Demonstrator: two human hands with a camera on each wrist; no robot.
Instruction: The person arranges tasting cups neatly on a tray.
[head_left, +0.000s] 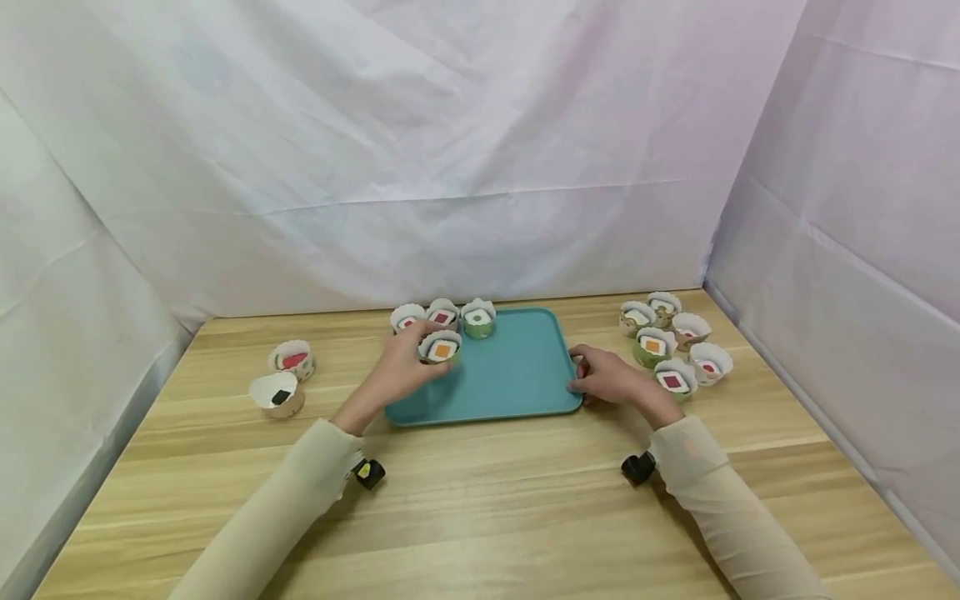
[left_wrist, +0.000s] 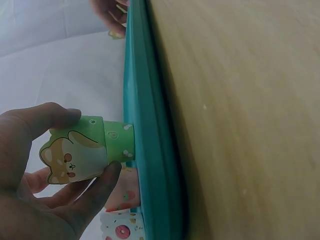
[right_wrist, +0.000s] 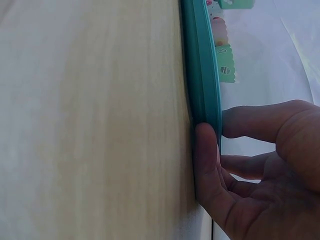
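A green paper baking cup point(left_wrist: 75, 150) with a cartoon dog on its side is held between the thumb and fingers of my left hand point(head_left: 400, 364). Inside this cup, a white piece with an orange square point(head_left: 442, 351) shows in the head view. The held cup is above the left part of a teal tray point(head_left: 517, 367). Along the tray's back left stand three more cups, including a green one point(head_left: 477, 319) with a green mark inside. My right hand point(head_left: 611, 377) grips the tray's right rim near the front corner, its fingers on either side of the edge.
On the right of the wooden table, several paper cups point(head_left: 673, 380) with coloured pieces stand in a cluster. To the left are two cups, one holding a red piece point(head_left: 293, 360) and one a black piece point(head_left: 281, 397). White cloth point(head_left: 450, 167) hangs behind.
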